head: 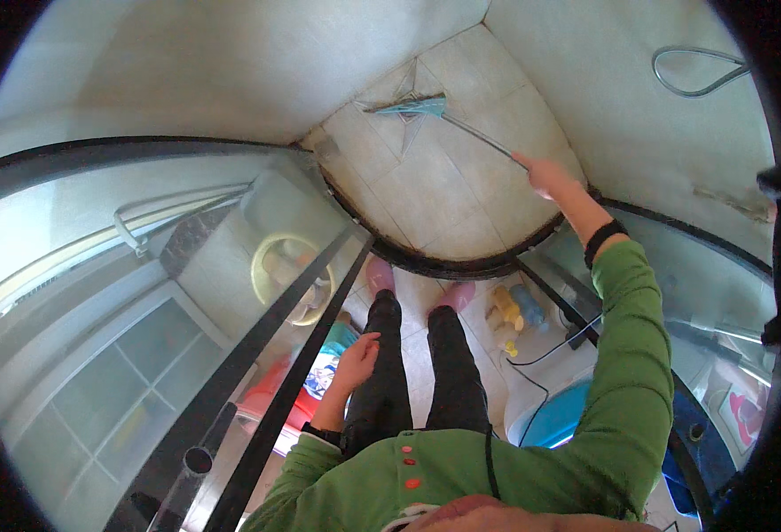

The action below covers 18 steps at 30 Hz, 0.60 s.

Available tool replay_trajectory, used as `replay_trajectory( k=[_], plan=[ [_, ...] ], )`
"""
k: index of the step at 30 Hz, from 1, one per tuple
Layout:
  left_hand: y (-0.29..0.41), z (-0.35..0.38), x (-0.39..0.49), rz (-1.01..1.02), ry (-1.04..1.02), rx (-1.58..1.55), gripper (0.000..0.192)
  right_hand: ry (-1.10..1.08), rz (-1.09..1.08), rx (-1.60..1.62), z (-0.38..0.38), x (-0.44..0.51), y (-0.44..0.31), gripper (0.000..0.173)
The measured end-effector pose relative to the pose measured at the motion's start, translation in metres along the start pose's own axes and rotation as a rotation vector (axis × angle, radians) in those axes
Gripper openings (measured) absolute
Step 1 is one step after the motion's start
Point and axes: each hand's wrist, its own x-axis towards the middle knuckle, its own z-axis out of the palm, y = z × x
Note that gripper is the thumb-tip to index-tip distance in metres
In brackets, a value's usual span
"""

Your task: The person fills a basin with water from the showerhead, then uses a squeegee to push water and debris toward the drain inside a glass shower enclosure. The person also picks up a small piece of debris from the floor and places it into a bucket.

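My right hand [548,177] grips the thin metal handle of a broom [483,138], my arm stretched out over a shower floor. The broom's translucent blue head [420,106] rests on the pale floor tiles [430,193], with a dark edge along its far side. Beneath it lies a star-shaped tile pattern [409,136], partly covered by the head. My left hand [358,362] hangs by my left thigh, its fingers loosely bent and nothing visible in it.
A curved dark sill [443,266] edges the shower in front of my pink shoes [381,274]. Dark-framed glass doors [284,292] stand at both sides. Behind the left glass is a yellow basin [255,272]. Yellow and blue slippers [507,306], a black cable [530,362] and a blue tub [560,415] are at right.
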Motion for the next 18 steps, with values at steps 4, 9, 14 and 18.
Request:
replay_trajectory(
  k=[4,9,14,18],
  plan=[
    [0.006,0.002,0.001,-0.008,-0.002,-0.018,0.03,0.093,-0.187,-0.088,-0.048,-0.007,-0.02,0.056],
    [0.0,0.009,0.001,-0.02,-0.025,0.049,0.03,0.223,-0.344,-0.173,-0.025,0.068,-0.102,0.045],
    [-0.014,0.009,-0.001,-0.05,0.0,-0.014,0.031,0.332,-0.264,-0.062,0.019,0.082,-0.065,0.032],
    [-0.015,0.007,0.0,-0.035,-0.002,-0.01,0.031,0.305,-0.133,-0.2,0.005,0.049,-0.026,0.032]
  ],
)
